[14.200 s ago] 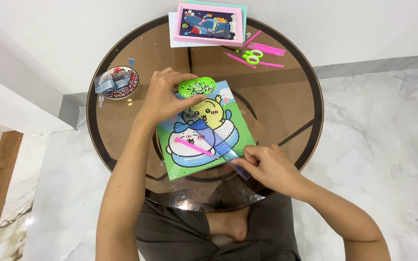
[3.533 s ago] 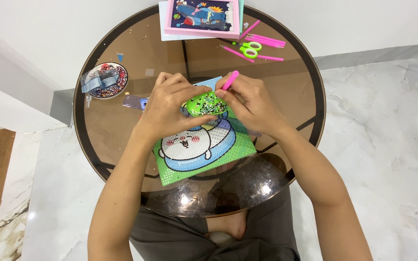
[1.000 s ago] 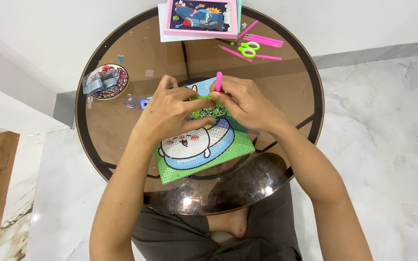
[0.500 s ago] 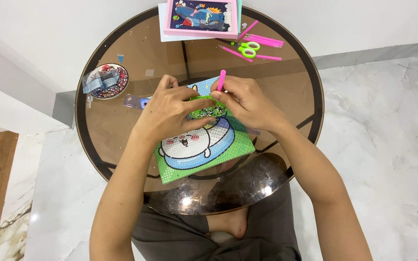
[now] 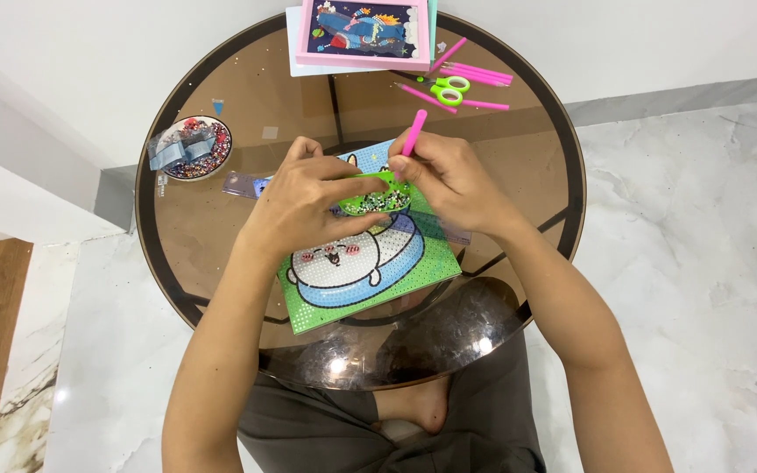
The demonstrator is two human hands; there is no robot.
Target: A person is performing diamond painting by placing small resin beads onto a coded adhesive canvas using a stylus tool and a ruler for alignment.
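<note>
Since half a second ago almost nothing has shifted: both hands sit in the same spot over the top of the picture board, and the pink pen leans at nearly the same tilt. Three and a half seconds back the pen lay flatter, pointing up and to the right; fourteen seconds back the hands were apart, the right one down at the board's lower corner.

The round glass table (image 5: pixel 221 105) carries a small dish of beads (image 5: pixel 190 147) at the left, well apart from the hands. At the far edge lies a pink-framed picture (image 5: pixel 363 31), and beside it green-handled scissors (image 5: pixel 442 87) among loose pink sticks (image 5: pixel 477 74). A clear ruler (image 5: pixel 243 184) pokes out just left of the left hand.

The left hand (image 5: pixel 304 197) is curled shut around a green tray (image 5: pixel 377 194) of tiny beads, holding it above the picture board (image 5: pixel 365 267), which lies flat in the table's middle showing a white cartoon animal. The right hand (image 5: pixel 449 180) pinches the pink pen (image 5: pixel 413 131), its tip down in the tray. The hands hide the board's upper part.
</note>
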